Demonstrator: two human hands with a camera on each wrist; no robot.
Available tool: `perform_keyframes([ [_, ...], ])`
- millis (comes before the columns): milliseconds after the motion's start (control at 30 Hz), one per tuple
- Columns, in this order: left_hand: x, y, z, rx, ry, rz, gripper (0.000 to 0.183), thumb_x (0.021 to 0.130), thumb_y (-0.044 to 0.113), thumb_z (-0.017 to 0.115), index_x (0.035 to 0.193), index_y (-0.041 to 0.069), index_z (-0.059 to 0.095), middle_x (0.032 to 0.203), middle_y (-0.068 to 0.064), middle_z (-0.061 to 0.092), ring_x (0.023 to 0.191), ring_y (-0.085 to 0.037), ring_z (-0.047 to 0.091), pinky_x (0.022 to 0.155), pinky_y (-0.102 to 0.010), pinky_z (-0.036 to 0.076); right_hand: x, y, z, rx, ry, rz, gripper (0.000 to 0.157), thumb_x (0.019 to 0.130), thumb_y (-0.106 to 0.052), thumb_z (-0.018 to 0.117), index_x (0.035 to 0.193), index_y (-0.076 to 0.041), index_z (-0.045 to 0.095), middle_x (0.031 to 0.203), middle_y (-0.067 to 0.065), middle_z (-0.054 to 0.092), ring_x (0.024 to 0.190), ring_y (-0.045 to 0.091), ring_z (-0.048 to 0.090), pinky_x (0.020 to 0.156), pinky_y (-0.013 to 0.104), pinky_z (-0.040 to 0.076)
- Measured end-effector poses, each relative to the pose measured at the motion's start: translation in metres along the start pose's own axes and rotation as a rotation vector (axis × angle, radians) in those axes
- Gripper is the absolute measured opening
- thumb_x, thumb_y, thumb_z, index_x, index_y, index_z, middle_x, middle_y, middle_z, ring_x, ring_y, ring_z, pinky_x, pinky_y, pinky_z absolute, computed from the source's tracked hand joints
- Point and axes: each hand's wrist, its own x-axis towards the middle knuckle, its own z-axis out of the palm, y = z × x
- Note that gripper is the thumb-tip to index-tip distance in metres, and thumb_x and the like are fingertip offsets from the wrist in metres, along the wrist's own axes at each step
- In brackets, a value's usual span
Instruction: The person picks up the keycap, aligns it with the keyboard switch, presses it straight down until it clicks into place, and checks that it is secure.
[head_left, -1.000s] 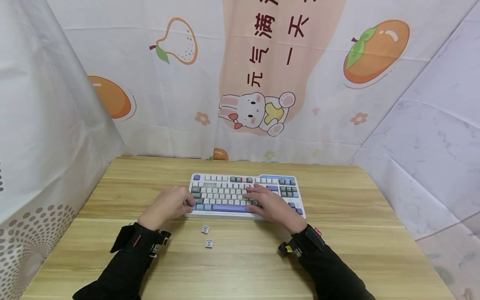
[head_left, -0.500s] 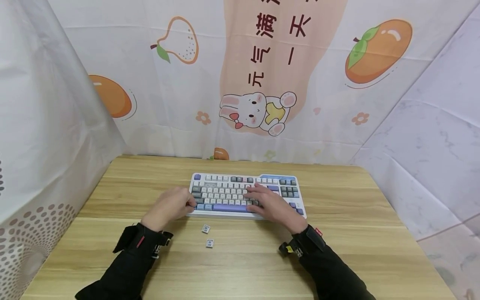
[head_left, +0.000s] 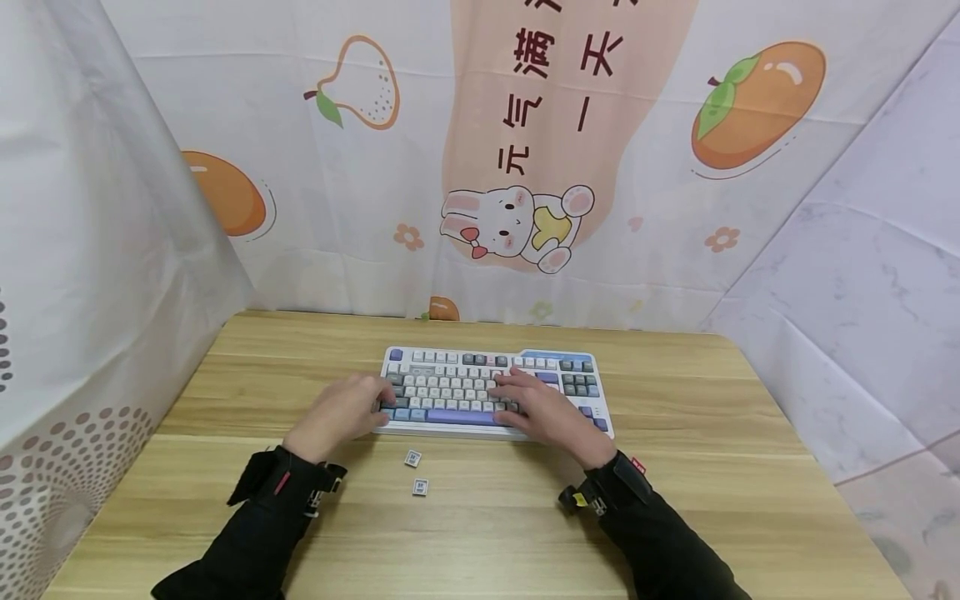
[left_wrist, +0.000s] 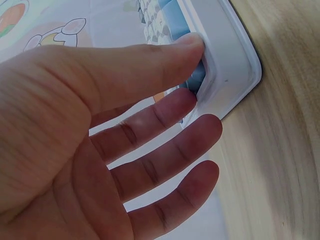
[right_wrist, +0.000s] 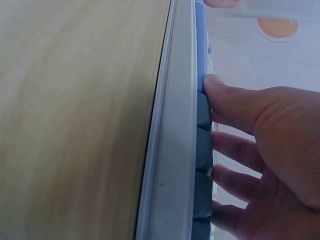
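Note:
A white keyboard (head_left: 450,383) with grey, blue and purple keys lies on the table. At its lower left corner is my left hand (head_left: 341,410). In the left wrist view the thumb (left_wrist: 186,50) rests at the blue keys, and the other fingers are spread, slightly bent, with nothing held between them. My right hand (head_left: 542,408) lies over the right part of the letter keys. In the right wrist view its thumb (right_wrist: 216,86) touches the purple space bar (right_wrist: 201,50), while the fingertips rest along the keys beyond the grey bottom-row keys (right_wrist: 202,152).
Two small square tiles with dark printed marks, one (head_left: 412,458) behind the other (head_left: 421,487), lie on the wooden table (head_left: 480,542) in front of the keyboard. A white printed curtain (head_left: 337,183) hangs behind and at the sides.
My left thumb and forefinger, together at the lower left keys half a second ago, are now apart, the forefinger farther up the left edge. The right hand stays in place.

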Motion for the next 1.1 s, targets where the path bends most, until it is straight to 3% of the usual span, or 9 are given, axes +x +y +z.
perform_keyframes([
  [400, 0.0, -0.0002, -0.0021, 0.075, 0.007, 0.063, 0.015, 0.077, 0.015, 0.076, 0.091, 0.012, 0.075, 0.098, -0.005, 0.069, 0.083, -0.017, 0.062, 0.069, -0.037, 0.05, -0.0011, 0.001, -0.0004, 0.001, 0.003, -0.001, 0.039, 0.092, -0.033, 0.06, 0.124, -0.011, 0.063, 0.138, 0.014, 0.051, 0.133, 0.034, 0.035, 0.105, 0.046, 0.03],
  [1100, -0.0016, 0.0005, -0.0042, 0.026, 0.02, 0.043, 0.022, 0.073, 0.017, 0.079, 0.093, 0.01, 0.075, 0.097, -0.005, 0.068, 0.07, -0.01, 0.053, 0.06, -0.031, 0.045, -0.0013, -0.0001, -0.0003, -0.009, 0.004, -0.007, 0.039, 0.092, -0.034, 0.06, 0.124, -0.011, 0.063, 0.137, 0.014, 0.052, 0.132, 0.035, 0.036, 0.104, 0.047, 0.031],
])
